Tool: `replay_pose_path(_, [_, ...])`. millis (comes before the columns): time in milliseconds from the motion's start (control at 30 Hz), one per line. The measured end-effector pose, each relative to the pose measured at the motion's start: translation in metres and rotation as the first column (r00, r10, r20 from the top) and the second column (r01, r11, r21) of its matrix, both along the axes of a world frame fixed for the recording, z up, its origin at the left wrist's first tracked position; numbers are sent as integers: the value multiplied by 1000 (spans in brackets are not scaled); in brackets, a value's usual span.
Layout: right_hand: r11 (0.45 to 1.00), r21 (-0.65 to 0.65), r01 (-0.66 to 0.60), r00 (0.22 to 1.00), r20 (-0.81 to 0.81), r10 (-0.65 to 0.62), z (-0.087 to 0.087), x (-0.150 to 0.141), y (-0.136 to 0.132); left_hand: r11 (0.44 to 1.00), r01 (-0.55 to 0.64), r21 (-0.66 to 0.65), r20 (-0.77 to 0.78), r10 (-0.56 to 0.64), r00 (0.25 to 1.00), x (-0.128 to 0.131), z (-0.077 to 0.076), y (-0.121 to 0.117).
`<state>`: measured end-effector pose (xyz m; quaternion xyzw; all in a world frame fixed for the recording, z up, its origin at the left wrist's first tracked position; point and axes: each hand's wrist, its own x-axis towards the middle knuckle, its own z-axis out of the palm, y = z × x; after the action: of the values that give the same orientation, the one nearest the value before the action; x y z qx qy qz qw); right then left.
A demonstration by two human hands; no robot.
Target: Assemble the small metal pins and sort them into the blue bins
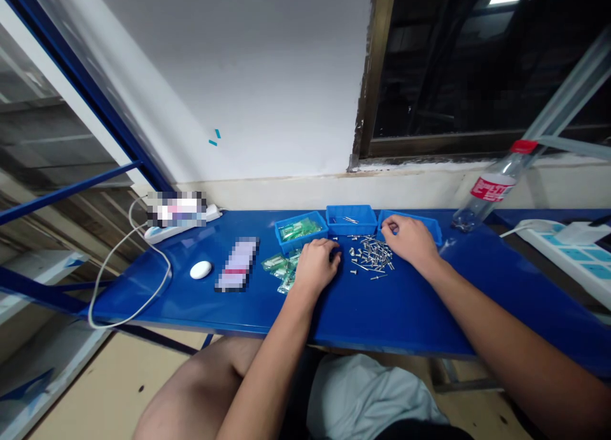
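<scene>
My left hand [319, 262] rests palm down on the blue table, fingers bent and the thumb apart from the forefinger; nothing shows in the gap. Beside it, partly covered, lie small clear packets [286, 269] with green contents. My right hand [408, 237] is at the front edge of the right blue bin [432, 227], thumb and forefinger pinched together; anything between them is too small to make out. Between the hands is a loose pile of silvery blind rivets [377, 254], with some short pieces scattered at its left.
A left bin [301, 246] holds green packets; a middle bin [351, 227] holds a few metal pins. A blurred flat item [237, 265] and a white oval object [200, 270] lie left. A bottle [491, 188] leans at the right; power strips [157, 235] and cables flank the table.
</scene>
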<state>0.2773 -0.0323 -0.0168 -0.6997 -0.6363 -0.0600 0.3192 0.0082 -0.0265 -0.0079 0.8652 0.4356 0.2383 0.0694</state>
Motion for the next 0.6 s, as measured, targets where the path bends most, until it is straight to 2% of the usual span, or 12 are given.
replay_pose_path(167, [1000, -17, 21, 1000, 21, -21, 2, -3, 0, 1000, 14, -13, 6, -14, 1000, 0, -3, 3])
replay_pose_path(267, [998, 57, -9, 999, 45, 6, 3, -1, 2, 999, 37, -16, 46, -36, 998, 2, -6, 5])
replay_pose_path(433, [941, 284, -184, 983, 77, 169, 5, -14, 0, 998, 56, -21, 126, -53, 991, 6, -11, 8])
replay_pose_path(500, [910, 326, -254, 967, 68, 245, 7, -25, -2, 997, 73, -29, 153, -68, 986, 6, -12, 9])
replay_pose_path(600, [879, 324, -350, 935, 55, 351, 7, -40, -7, 996, 91, -19, 173, -86, 981, 5, -13, 9])
